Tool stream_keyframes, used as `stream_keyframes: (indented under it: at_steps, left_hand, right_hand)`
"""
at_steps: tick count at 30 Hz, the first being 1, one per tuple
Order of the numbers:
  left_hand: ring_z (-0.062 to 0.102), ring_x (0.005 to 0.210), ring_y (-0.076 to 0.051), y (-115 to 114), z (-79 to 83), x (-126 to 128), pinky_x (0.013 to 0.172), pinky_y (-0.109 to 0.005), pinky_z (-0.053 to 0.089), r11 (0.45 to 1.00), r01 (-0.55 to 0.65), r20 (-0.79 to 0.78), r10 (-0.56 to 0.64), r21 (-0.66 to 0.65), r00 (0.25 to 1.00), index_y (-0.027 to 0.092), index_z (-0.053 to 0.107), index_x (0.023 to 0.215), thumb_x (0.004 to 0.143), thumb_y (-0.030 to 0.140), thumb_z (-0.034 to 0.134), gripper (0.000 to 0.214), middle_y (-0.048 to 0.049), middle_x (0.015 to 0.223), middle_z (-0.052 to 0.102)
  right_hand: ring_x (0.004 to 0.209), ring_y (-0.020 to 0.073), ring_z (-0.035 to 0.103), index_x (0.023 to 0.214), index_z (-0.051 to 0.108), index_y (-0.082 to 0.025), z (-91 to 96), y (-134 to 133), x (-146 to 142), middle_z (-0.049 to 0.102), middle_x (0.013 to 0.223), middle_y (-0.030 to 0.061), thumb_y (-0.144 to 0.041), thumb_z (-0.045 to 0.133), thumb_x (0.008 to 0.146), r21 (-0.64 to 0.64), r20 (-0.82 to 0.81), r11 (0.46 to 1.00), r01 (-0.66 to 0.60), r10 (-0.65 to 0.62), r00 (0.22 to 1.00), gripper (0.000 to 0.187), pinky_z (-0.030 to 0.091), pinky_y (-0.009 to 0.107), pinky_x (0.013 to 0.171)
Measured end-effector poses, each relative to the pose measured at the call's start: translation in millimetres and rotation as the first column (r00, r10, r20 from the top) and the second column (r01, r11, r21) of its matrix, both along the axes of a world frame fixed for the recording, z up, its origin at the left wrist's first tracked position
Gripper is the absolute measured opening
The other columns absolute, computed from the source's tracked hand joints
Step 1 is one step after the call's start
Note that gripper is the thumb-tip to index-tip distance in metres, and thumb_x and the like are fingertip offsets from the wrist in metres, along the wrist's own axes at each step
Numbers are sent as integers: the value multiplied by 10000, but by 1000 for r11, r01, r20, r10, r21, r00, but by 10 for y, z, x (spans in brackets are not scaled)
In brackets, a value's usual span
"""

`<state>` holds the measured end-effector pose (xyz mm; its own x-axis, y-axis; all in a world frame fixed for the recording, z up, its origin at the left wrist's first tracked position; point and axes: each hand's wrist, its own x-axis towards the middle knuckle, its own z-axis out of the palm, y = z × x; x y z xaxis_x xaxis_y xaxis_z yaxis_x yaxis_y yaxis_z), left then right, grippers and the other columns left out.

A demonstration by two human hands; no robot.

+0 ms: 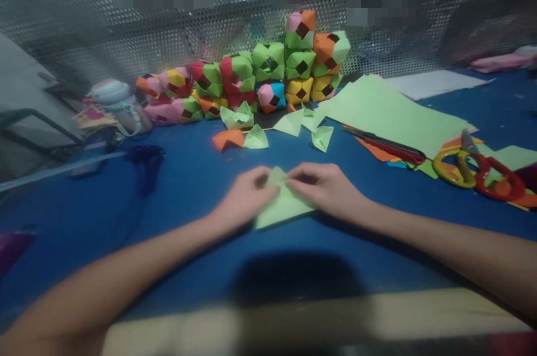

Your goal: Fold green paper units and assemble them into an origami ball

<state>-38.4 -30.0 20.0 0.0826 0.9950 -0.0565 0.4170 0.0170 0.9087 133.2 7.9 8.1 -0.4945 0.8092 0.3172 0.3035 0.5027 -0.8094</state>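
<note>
A light green paper piece (pixel 282 206) lies on the blue table (pixel 188 188) in front of me. My left hand (pixel 245 197) pinches its upper left part with curled fingers. My right hand (pixel 327 188) presses and pinches its upper right part. The fingertips of both hands meet at the paper's top fold. Just beyond lie several folded paper units, one orange (pixel 227 138) and others light green (pixel 255 138), (pixel 322 137).
A stack of multicoloured paper cubes (pixel 268 76) stands against the perforated metal wall (pixel 62 20). Light green sheets (pixel 390 113) lie at right over coloured sheets, with yellow scissors (pixel 455 166) and red scissors (pixel 499 180). A bottle-like object (pixel 119 101) stands at left.
</note>
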Motion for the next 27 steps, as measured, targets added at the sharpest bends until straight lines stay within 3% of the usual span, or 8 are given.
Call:
stream_keyframes:
  at_steps: [3, 7, 15, 19, 23, 27]
  left_hand:
    - [493, 619, -123, 8, 48, -20, 537, -226, 372, 998, 56, -65, -57, -24, 996, 156, 614, 785, 707, 234, 554, 125, -1, 702, 585]
    - [453, 589, -118, 19, 83, -34, 534, -228, 343, 997, 55, -151, -48, 46, 987, 166, 573, 644, 716, 211, 535, 93, 19, 607, 535]
    - [354, 527, -92, 5, 58, -23, 499, -223, 261, 989, 94, -291, -57, 113, 955, 167, 471, 568, 726, 196, 514, 167, 45, 545, 441]
    - [331, 518, -88, 2, 40, -27, 495, -224, 247, 985, 113, -330, -63, 134, 942, 171, 429, 543, 723, 201, 514, 201, 49, 530, 416]
    - [346, 515, -89, 13, 44, -26, 499, -221, 266, 989, 114, -320, -78, 96, 944, 165, 487, 556, 715, 198, 513, 164, 49, 518, 423]
    - [402, 539, -95, 35, 89, -32, 518, -215, 312, 995, 102, -271, -99, 0, 957, 153, 625, 685, 710, 198, 516, 120, 40, 549, 496]
  right_hand:
    - [616, 135, 586, 728, 683, -178, 1, -5, 4, 698, 719, 22, -245, 553, 771, 16, -24, 1000, 20, -20, 1000, 152, 425, 248, 533]
    - [626, 136, 584, 735, 690, -179, -7, -18, 4, 695, 728, 27, -249, 553, 784, 28, -40, 1000, -4, 5, 999, 162, 433, 254, 551]
    - [573, 109, 490, 748, 661, -141, -38, -8, -29, 605, 636, 6, -259, 595, 775, 22, 25, 998, -51, 50, 998, 139, 386, 236, 532]
    - [601, 111, 509, 736, 627, -154, -39, -9, -35, 605, 667, 4, -227, 582, 782, 20, 10, 998, -59, 59, 998, 97, 401, 233, 555]
    - [622, 112, 516, 746, 606, -147, -63, -7, -31, 593, 699, 14, -172, 563, 795, 117, -4, 989, -94, 96, 995, 70, 415, 234, 573]
    - [656, 119, 534, 783, 609, -143, -124, 24, -14, 592, 725, 28, -109, 529, 813, 269, -50, 954, -133, 152, 987, 92, 427, 240, 591]
